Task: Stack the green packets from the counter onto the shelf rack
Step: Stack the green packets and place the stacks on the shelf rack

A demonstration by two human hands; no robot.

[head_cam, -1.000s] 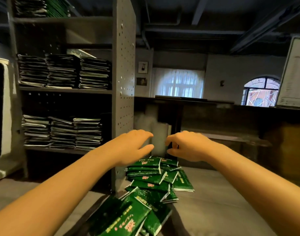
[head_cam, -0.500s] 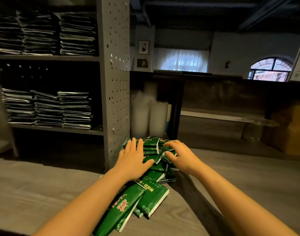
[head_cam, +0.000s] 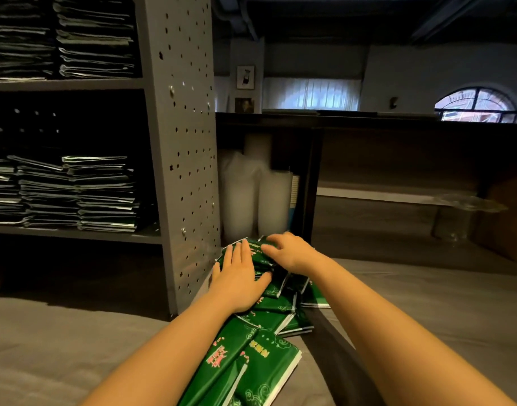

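Both hands have come down onto the green packets (head_cam: 251,361) heaped on the counter (head_cam: 75,347) — my left hand (head_cam: 238,276) flat, fingers straight, on the pile's left side, my right hand (head_cam: 289,252) curling over its far top — and the shelf rack (head_cam: 181,142) stands just left, nearer the left hand.

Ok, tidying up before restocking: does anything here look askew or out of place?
Yes. The green packets on the counter lie in a slumped, fanned-out pile at mixed angles, unlike the squared stacks on the shelf rack.
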